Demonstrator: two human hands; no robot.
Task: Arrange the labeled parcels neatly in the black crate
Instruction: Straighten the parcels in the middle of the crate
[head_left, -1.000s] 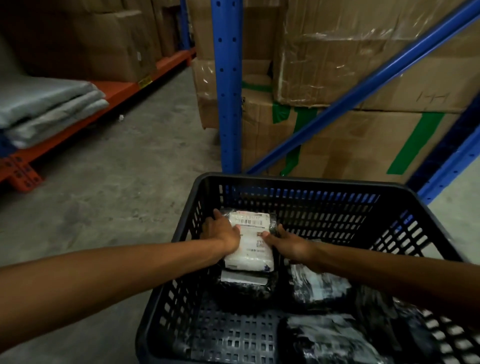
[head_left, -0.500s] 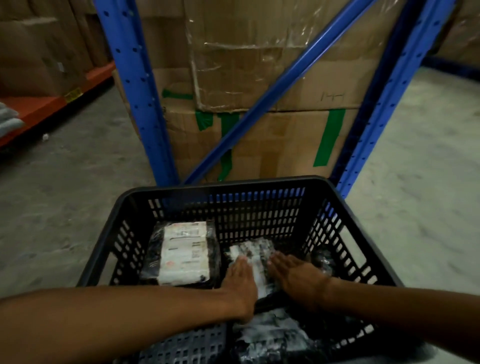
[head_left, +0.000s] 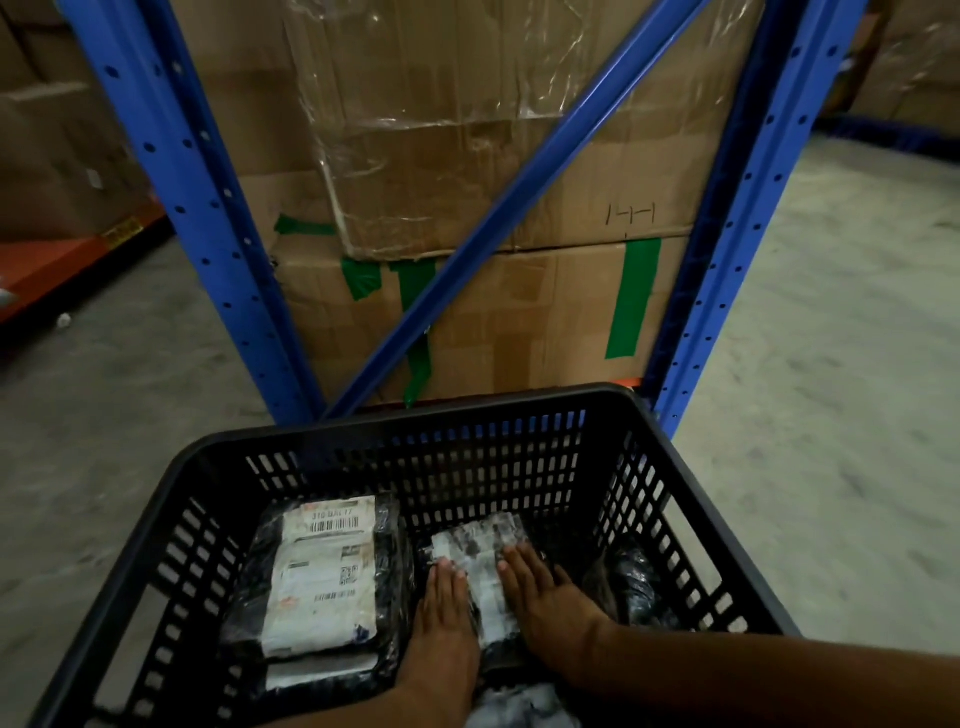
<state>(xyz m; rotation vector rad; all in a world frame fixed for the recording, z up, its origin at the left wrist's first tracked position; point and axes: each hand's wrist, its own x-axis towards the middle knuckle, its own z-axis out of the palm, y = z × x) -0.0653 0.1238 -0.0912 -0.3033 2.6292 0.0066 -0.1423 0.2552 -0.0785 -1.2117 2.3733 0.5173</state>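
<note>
While both hands (head_left: 498, 613) press flat, fingers extended, on middle parcel (head_left: 480, 551), crate (head_left: 415, 410) right side roomy.

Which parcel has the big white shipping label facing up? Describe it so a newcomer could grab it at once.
Start at the black crate standing in front of the blue rack. Look to its far left corner: the labeled parcel lies flat there, left of the left hand and right hand. Unlike the crumpled parcel under the hands, it shows a broad, smooth white label with barcodes.
</note>
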